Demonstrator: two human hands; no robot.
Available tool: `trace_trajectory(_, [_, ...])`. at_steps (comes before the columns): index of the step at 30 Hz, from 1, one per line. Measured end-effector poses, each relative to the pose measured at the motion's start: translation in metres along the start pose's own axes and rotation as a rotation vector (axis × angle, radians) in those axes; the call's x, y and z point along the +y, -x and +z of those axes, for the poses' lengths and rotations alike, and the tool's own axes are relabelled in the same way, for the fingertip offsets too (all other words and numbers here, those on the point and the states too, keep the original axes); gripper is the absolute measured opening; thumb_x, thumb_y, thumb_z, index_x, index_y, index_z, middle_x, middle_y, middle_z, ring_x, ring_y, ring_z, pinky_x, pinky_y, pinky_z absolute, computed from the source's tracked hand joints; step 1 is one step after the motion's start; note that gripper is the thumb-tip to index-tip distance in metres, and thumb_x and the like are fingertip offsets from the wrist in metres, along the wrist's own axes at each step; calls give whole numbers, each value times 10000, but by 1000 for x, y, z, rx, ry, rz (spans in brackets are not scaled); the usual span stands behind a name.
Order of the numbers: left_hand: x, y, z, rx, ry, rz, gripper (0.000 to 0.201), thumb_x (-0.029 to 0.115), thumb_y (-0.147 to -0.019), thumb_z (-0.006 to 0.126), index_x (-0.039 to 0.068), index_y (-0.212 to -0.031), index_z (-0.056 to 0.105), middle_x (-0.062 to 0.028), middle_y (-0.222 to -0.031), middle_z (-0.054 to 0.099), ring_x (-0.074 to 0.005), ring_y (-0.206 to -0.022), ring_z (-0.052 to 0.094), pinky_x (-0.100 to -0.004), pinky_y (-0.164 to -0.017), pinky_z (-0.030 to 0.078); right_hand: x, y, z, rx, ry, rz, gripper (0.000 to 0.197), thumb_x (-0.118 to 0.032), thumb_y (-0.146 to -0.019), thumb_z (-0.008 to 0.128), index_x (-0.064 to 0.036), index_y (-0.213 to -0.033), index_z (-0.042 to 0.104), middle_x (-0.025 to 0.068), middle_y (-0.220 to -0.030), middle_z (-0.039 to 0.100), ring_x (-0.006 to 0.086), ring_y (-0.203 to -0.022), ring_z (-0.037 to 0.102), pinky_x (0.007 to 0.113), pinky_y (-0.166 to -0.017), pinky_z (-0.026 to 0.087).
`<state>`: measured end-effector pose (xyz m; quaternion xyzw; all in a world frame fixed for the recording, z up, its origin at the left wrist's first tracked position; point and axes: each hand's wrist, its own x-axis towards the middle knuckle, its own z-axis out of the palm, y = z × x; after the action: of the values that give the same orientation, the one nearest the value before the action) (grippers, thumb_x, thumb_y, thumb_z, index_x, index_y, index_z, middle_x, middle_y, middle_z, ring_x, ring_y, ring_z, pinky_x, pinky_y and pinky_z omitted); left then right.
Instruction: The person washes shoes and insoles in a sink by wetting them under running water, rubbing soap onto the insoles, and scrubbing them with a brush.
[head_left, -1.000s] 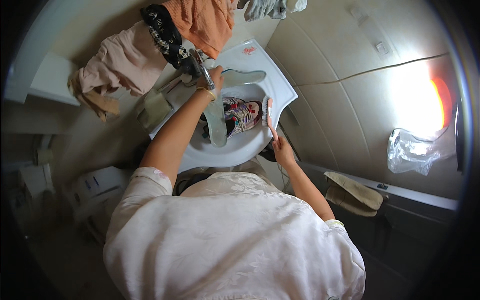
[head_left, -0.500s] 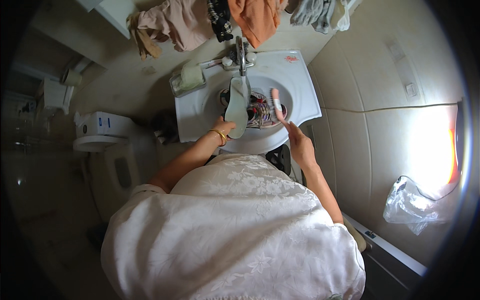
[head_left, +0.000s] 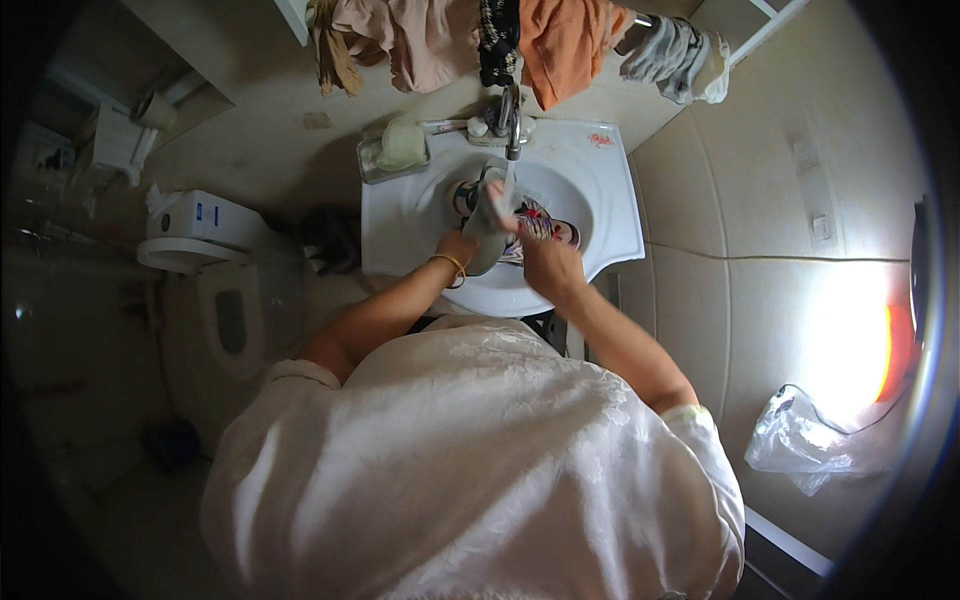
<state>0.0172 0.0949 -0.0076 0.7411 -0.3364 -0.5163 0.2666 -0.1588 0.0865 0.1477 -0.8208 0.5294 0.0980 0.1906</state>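
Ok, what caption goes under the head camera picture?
Both hands, left hand and right hand, hold a grey insole under the tap over a white sink.

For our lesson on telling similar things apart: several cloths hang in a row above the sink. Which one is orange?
The orange cloth hangs just right of the tap, between a dark patterned cloth and a grey cloth. The others are pale pink, dark or grey.

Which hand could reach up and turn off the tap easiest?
Probably the right hand: it sits closer under the tap and only touches the grey insole. The left hand grips that insole from below, so it looks busier.
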Motion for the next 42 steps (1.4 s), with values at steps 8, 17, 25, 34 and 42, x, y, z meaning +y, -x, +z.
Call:
trace_trajectory(8, [-4,-1,11,10,-31,59,360,195,-738,614,-23,-1022,571,-154,-948,621,-252,-861,591,-345,-760,448,11,-52,1,9,-80,119,327,-125,-857,397,-147,-1169,492,168,-822,642,315,-777,633,402,-660,499])
trace_trajectory(17, [0,-1,6,35,-169,194,360,246,-707,599,-17,-953,604,-188,-908,625,-310,-811,601,-365,-718,458,9,-51,18,-35,57,126,376,-131,-849,401,-235,-1202,478,168,-884,632,334,-813,620,416,-664,491])
trace_trajectory(25, [-16,-12,2,-3,-39,178,332,246,-695,612,-21,-893,622,-171,-824,637,-279,-732,612,-367,-670,458,-9,12,-17,-81,-19,6,333,-100,-828,418,-131,-1130,553,176,-936,629,317,-876,615,389,-764,474])
trace_trajectory(34, [1,-5,-10,-142,-77,85,350,282,-649,636,3,-860,636,-186,-847,628,-309,-811,601,-375,-728,459,-5,-17,-26,-39,178,-61,260,-114,-816,421,-62,-1022,571,157,-841,648,294,-797,639,388,-659,500])
trace_trajectory(42, [20,5,-14,-142,-275,165,365,306,-668,640,-23,-824,628,-174,-767,628,-284,-703,603,-368,-654,456,-3,-56,-13,-63,-2,187,265,-145,-841,416,-95,-1012,612,187,-864,637,323,-835,625,415,-730,484])
